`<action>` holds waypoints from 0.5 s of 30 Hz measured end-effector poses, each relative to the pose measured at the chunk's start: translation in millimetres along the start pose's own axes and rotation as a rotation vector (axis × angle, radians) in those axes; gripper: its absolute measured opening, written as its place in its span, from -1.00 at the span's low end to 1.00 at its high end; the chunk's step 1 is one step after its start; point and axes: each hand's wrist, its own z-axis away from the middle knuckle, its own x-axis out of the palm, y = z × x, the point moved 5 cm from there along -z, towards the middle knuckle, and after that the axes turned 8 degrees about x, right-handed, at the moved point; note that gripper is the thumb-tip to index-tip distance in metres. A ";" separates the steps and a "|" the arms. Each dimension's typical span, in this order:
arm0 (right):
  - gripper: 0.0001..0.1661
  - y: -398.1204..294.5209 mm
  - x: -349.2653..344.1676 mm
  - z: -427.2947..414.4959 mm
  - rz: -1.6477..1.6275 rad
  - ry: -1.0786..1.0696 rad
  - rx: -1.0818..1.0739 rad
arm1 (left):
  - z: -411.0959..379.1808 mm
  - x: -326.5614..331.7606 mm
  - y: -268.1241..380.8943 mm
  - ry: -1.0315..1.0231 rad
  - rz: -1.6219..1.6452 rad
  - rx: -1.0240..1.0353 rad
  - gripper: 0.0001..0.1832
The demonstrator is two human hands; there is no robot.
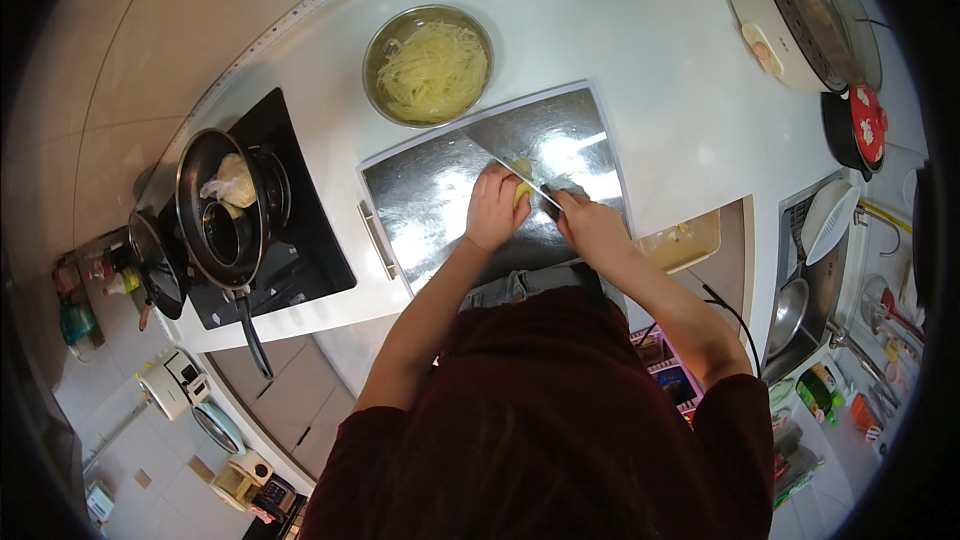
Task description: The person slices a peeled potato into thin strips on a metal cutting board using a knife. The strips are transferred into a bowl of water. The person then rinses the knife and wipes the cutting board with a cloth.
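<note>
My right hand (590, 226) grips the dark handle of a kitchen knife (517, 174), its blade slanting up and left over a metal cutting board (420, 217). With bent fingers, my left hand (496, 206) holds a piece of pale yellow vegetable (520, 193), perhaps potato, against the board beside the blade. More of the yellow vegetable shows on the blade's far side. Just beyond the board stands a round metal bowl (365, 75) full of thin yellow shreds (435, 71).
A frying pan (193, 187) holding a tied plastic bag sits over the black cooktop (319, 240) at the left. At the right are an open bin (686, 244) with scraps, a sink (814, 300), a red and black pot (862, 127) and a cream electric cooker (772, 22).
</note>
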 end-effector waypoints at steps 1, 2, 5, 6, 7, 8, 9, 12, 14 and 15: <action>-0.65 -0.3 -0.2 -0.1 -0.011 0.007 -0.007 | -0.7 -0.9 0.6 0.006 -0.004 -0.003 -0.67; -0.65 -0.6 -0.4 0.1 -0.022 0.014 -0.013 | -1.3 -1.6 1.3 0.011 -0.007 -0.007 -0.68; -0.64 -3.0 -9.0 5.4 -0.057 0.012 -0.023 | -2.2 -2.4 1.4 0.003 -0.017 -0.017 -0.69; -0.64 -3.5 -12.5 11.0 -0.068 0.002 -0.018 | -0.9 -1.6 1.2 -0.002 -0.021 -0.022 -0.69; -0.64 -4.6 -14.6 13.8 -0.059 0.004 -0.026 | -0.1 -0.5 0.1 -0.008 -0.025 -0.026 -0.69; -0.63 -5.6 -16.1 16.1 -0.049 0.006 -0.034 | 1.2 0.1 -0.3 -0.013 -0.029 -0.031 -0.69; -0.63 -5.9 -17.3 16.8 -0.039 0.011 -0.041 | 1.1 0.1 -0.2 -0.008 -0.030 -0.024 -0.69; -0.61 0.0 -6.1 11.6 -0.048 -0.036 -0.002 | 0.1 -0.4 0.4 0.005 -0.027 -0.012 -0.68; -0.61 -0.5 0.1 4.5 -0.032 -0.029 0.003 | -1.4 -0.7 0.9 0.011 -0.014 -0.014 -0.68; -0.62 -1.4 1.7 1.8 -0.024 -0.023 0.003 | -1.4 -1.0 0.5 0.010 -0.013 -0.017 -0.68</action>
